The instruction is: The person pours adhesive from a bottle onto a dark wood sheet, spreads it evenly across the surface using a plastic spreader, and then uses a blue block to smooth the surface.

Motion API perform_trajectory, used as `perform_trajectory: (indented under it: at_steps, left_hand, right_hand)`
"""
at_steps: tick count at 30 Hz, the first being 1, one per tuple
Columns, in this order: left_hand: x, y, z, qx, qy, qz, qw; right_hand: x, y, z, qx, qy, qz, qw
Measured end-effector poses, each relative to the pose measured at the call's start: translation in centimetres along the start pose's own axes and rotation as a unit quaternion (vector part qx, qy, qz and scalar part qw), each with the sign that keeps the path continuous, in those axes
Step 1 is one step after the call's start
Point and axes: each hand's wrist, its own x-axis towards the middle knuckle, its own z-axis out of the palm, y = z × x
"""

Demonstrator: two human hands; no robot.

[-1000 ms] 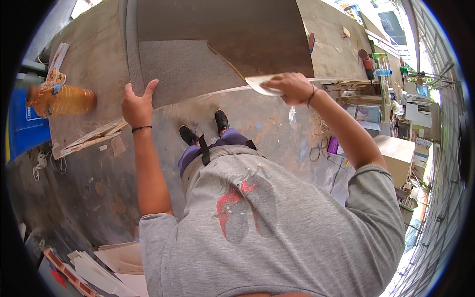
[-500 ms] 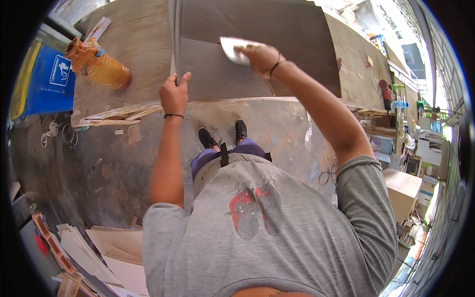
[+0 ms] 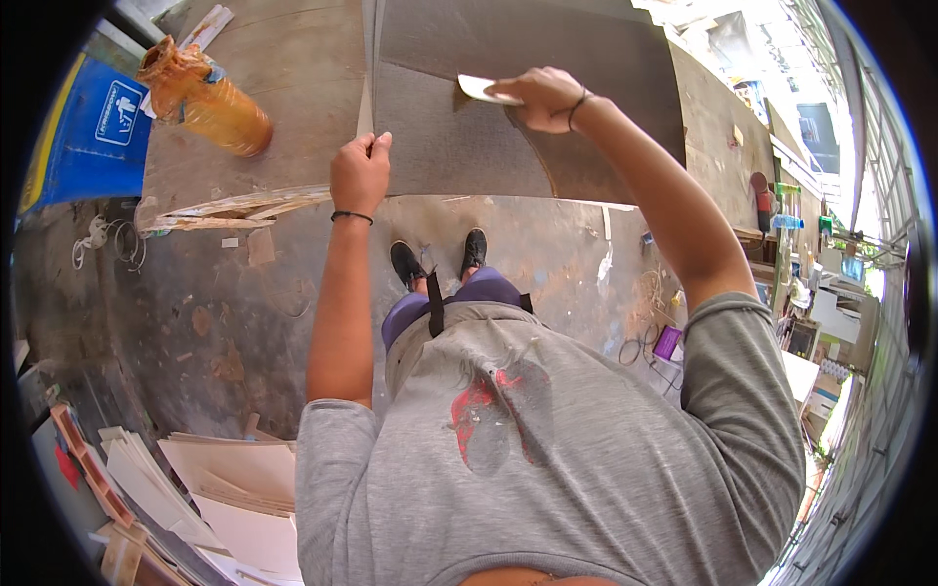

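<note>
A large dark grey-brown sheet (image 3: 611, 73) lies flat on the wooden workbench. Its near-left part (image 3: 440, 146) looks lighter and finely textured, bounded by a curved brownish line on the right. My left hand (image 3: 359, 178) is closed at the sheet's near-left corner, thumb up, pinching the edge. My right hand (image 3: 549, 98) is over the middle of the sheet, fingers closed round a thin white spreader (image 3: 477, 88). The spreader's blade meets the surface at a tilt, near the border between the two tones. An orange-stained plastic bottle (image 3: 220, 112) stands to the left on the bench.
A blue bin (image 3: 98, 137) stands left of the workbench (image 3: 303, 68). On the bench's right part lies a red and dark power tool (image 3: 762, 200). Stacked boards (image 3: 230, 479) lean at the lower left. Thin cables (image 3: 127, 244) lie on the stained floor (image 3: 244, 322).
My right hand has moved the spreader slightly, turning the blade more edge-on. My left hand has closed its thumb and fingers tighter at the corner. The whole view has shifted a little.
</note>
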Motion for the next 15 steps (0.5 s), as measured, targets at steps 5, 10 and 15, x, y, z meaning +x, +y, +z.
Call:
perform_trajectory:
  at_steps: [5, 10, 15]
  left_hand:
    - [-0.5, 0.0, 0.8, -0.093, 0.059, -0.001, 0.994]
    - [-0.3, 0.3, 0.6, -0.098, 0.044, -0.006, 0.994]
    - [-0.7, 0.3, 0.5, -0.119, 0.094, 0.029, 0.988]
  right_hand:
    - [-5.9, -1.7, 3.0, -0.009, -0.023, -0.035, 0.999]
    - [-12.8, -4.3, 6.3, 0.039, -0.032, -0.025, 0.998]
    - [-12.5, -5.2, 1.5, 0.157, 0.015, -0.032, 0.987]
